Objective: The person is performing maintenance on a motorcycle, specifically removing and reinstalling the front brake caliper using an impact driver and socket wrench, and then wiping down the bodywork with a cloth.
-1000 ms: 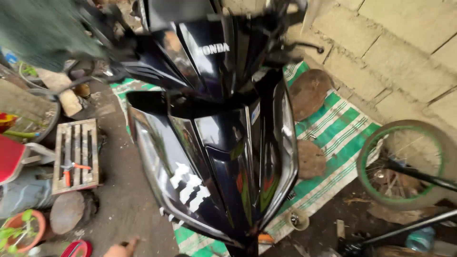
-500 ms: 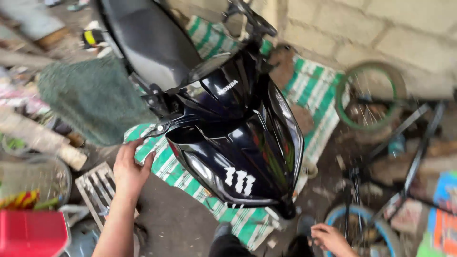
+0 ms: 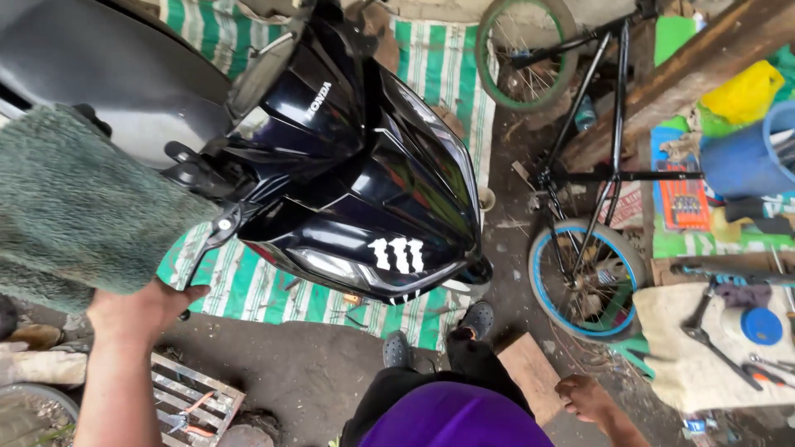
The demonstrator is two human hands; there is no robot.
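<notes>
Seen from above, a person in a purple top stands at the nose of a black scooter [image 3: 364, 190] parked on a green-and-white striped mat [image 3: 248, 281] on a dirt floor. The left hand [image 3: 141, 310] is at the scooter's handlebar end, fingers clenched around the grip just below the brake lever [image 3: 207, 244]; a green shaggy cloth [image 3: 74, 215] drapes over that side of the machine. The right hand [image 3: 584, 396] hangs low beside the person's hip, fingers loosely curled and grasping nothing, just beside a flat wooden board [image 3: 530, 372] on the ground. The scooter's front cowl, marked with white claw-like stripes, points toward the person's dark shoes [image 3: 476, 319]. To the right, a black bicycle frame [image 3: 596, 165] lies with a blue-rimmed wheel [image 3: 584, 281] and a green-rimmed wheel [image 3: 526, 50]. Farther right, hand tools rest on a pale cloth [image 3: 704, 356], near a blue bucket [image 3: 745, 153]. A slatted wooden tray [image 3: 195, 397] with small tools sits below the left arm.
</notes>
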